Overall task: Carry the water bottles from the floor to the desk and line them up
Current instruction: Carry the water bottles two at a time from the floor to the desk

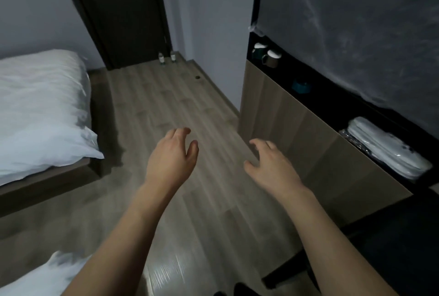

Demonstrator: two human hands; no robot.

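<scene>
- Hands: the left hand [172, 153] and the right hand [270, 160] are both held out in front of the person, fingers loosely curled, neither holding anything.
- Target: two water bottles [167, 58] stand upright on the wood floor [152, 110] at the far end of the room, close together at the foot of the dark door [126, 11]. They are well apart from both hands.
- Step in hand, by my reading: approach the bottles for pickup. No bottle has been lifted from this pair yet.
- Route: the floor strip runs between the bed [40, 110] on the left and the wooden cabinet panel [285, 124] on the right. Keep to the middle of that strip; the bed frame corner sticks out into it.
- Pickup: with two bottles and two free hands, take one in each hand. Grip each round the body rather than the cap, and lift straight up so neither knocks the other or the door.
- Caution: a small dark round object [197, 77] lies on the floor near the right wall, short of the bottles; step clear of it.
- Destination: the dark surface at lower right may be the desk, but I cannot tell from this view; confirm it before setting down and lining up.
</scene>
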